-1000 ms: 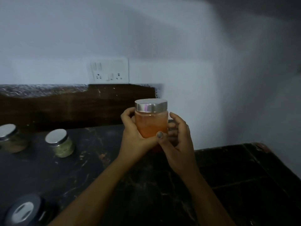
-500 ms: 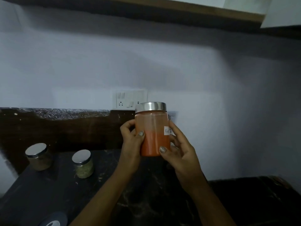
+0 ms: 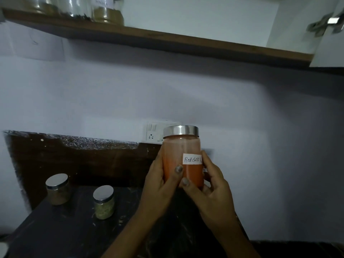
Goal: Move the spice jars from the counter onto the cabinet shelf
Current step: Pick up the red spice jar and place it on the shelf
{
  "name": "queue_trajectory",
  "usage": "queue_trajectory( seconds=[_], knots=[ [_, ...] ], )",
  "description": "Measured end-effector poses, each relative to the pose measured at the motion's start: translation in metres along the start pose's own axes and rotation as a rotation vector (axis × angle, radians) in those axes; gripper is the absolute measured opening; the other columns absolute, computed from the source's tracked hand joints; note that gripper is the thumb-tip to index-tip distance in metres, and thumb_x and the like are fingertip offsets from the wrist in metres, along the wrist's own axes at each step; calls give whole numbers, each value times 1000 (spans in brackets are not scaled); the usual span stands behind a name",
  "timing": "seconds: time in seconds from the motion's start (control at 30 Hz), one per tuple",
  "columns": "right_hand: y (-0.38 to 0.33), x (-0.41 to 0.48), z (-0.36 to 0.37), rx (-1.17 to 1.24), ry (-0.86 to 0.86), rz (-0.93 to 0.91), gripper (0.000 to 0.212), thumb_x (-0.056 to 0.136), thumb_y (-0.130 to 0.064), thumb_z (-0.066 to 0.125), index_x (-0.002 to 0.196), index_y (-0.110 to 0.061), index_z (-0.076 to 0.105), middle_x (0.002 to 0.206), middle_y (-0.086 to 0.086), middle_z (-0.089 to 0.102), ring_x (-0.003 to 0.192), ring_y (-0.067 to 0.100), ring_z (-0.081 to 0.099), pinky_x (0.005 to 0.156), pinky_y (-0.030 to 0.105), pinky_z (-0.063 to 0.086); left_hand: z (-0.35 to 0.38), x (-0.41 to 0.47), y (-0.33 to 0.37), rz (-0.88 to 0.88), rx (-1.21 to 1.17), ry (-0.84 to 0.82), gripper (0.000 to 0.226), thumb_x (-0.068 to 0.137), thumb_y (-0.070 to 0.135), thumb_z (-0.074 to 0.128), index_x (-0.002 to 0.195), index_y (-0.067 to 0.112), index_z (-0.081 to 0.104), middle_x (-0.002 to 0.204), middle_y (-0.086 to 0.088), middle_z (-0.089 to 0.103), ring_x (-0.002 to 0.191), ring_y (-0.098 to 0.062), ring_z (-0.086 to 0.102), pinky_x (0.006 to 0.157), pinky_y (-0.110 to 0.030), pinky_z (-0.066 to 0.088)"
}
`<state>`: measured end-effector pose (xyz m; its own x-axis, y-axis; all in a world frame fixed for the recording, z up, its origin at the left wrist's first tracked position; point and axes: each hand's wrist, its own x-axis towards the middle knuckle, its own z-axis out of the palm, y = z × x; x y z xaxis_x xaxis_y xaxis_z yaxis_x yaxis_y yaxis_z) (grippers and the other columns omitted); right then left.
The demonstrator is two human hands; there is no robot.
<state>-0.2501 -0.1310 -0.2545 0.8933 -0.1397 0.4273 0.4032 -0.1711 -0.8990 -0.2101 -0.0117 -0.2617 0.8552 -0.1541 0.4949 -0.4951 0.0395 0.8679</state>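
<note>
A glass jar of red chilli powder (image 3: 183, 146) with a steel lid and a white handwritten label is held upright above the counter. My left hand (image 3: 158, 185) wraps its left side and my right hand (image 3: 210, 189) cups its right side and base. Two smaller steel-lidded spice jars stand on the dark counter (image 3: 65, 233) at the left: a brown one (image 3: 58, 189) and a greenish one (image 3: 103, 202). The wooden cabinet shelf (image 3: 167, 40) runs across the top, with several jars (image 3: 108, 13) standing at its left end.
A white socket plate (image 3: 153, 133) is on the wall behind the held jar. An open cabinet door with a metal hinge (image 3: 325, 25) hangs at the top right. The shelf's white back panel (image 3: 201, 17) shows right of the jars. A lid edge (image 3: 2, 249) shows bottom left.
Both hands have lifted the chilli jar and turned it so its label faces me. The view has tilted upward, bringing the shelf and its jars into sight.
</note>
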Motion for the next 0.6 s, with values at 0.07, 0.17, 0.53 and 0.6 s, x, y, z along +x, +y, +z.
queue_trajectory(
  seconds=[0.07,0.17,0.53,0.6],
  knots=[
    [-4,3,-1,76,-9,6,68,63,-41,62,125,-43,36,123,-22,46,97,-18,54,65,1,45,-2,3,3,34,-21,3,76,76,54,50,141,21,29,124,1,54,105,-6,61,79,-18,53],
    [-9,9,-1,141,31,-6,55,65,-32,62,116,-43,44,114,-26,50,88,-27,52,59,0,43,-4,7,5,56,-15,25,66,88,39,48,146,21,21,124,5,55,105,-2,60,80,-16,52],
    [-28,36,17,98,93,-72,56,55,-36,70,106,-46,49,104,-31,54,82,-26,54,55,3,45,-19,23,23,204,12,282,54,77,41,50,129,32,39,105,24,58,95,8,62,72,-10,51],
    [-35,46,22,94,84,-100,57,53,-39,71,106,-48,51,100,-35,58,88,-21,57,59,6,48,-28,32,31,242,23,316,50,76,36,53,125,31,44,105,22,59,95,8,62,72,-9,51]
  ],
)
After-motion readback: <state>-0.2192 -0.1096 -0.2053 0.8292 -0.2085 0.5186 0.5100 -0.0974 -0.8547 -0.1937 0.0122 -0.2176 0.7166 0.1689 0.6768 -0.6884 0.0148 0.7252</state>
